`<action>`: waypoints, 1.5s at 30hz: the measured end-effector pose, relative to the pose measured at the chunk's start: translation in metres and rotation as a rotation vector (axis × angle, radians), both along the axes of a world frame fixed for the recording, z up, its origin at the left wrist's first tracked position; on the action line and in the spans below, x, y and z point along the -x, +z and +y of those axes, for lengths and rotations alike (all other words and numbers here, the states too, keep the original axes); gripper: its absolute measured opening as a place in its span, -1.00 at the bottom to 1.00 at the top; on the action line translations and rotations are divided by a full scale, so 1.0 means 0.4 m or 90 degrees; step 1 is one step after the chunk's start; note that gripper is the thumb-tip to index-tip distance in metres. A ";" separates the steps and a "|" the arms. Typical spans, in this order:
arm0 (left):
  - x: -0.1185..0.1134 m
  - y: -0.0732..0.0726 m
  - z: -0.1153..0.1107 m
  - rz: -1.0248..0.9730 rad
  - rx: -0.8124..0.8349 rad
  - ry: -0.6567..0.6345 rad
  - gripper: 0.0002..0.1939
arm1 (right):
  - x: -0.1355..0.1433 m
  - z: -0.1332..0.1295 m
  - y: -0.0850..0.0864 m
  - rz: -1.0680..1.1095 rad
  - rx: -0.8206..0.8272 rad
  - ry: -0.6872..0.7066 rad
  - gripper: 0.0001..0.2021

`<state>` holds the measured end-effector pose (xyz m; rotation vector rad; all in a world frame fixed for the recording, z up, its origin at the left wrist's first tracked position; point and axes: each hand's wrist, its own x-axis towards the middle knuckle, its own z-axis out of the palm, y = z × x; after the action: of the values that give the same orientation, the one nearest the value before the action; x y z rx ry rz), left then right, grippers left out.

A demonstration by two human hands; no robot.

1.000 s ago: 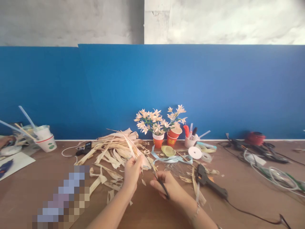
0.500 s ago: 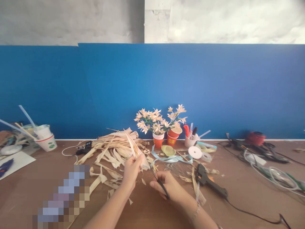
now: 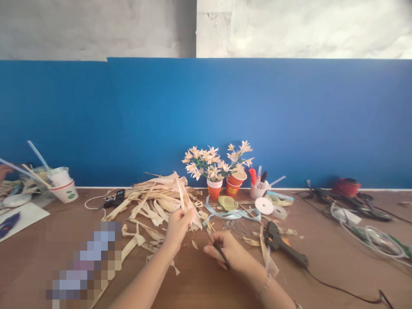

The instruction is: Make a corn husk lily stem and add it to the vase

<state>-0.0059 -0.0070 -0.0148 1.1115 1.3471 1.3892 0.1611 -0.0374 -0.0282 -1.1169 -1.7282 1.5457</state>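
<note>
My left hand [image 3: 179, 227] pinches a pale dried husk piece [image 3: 184, 196] that stands up to a narrow point. Just right of it, my right hand [image 3: 225, 249] has its fingers in the handles of black scissors [image 3: 220, 252]. The blades point up and left, at the lower end of the husk piece. Small offcuts [image 3: 194, 244] lie on the table beneath. A heap of dried husks [image 3: 154, 197] spreads behind and left of my left hand.
Behind my hands stand flowers [image 3: 209, 161] in an orange cup [image 3: 214, 189]. Light blue ribbon [image 3: 238, 213] lies in front. To the right are a glue gun [image 3: 283, 244] with its cord and several cables [image 3: 363, 227]. A white cup [image 3: 66, 192] stands left.
The husk piece's tip has shifted slightly right and up. Both hands and the scissors stay almost in place.
</note>
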 end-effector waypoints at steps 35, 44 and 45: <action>0.047 -0.011 0.030 0.059 -0.013 -0.161 -0.75 | -0.032 0.002 0.022 -0.105 -0.015 0.080 -0.67; 0.045 0.001 0.024 0.108 -0.038 -0.136 -0.73 | -0.037 0.003 0.012 -0.062 0.017 0.120 -0.72; 0.045 0.003 0.023 0.117 -0.047 -0.132 -0.73 | -0.037 0.003 0.011 -0.059 0.024 0.123 -0.72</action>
<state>-0.0238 0.0023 -0.0137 1.4152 1.2745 1.2164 0.1758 -0.0360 -0.0240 -1.0811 -1.9253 1.6709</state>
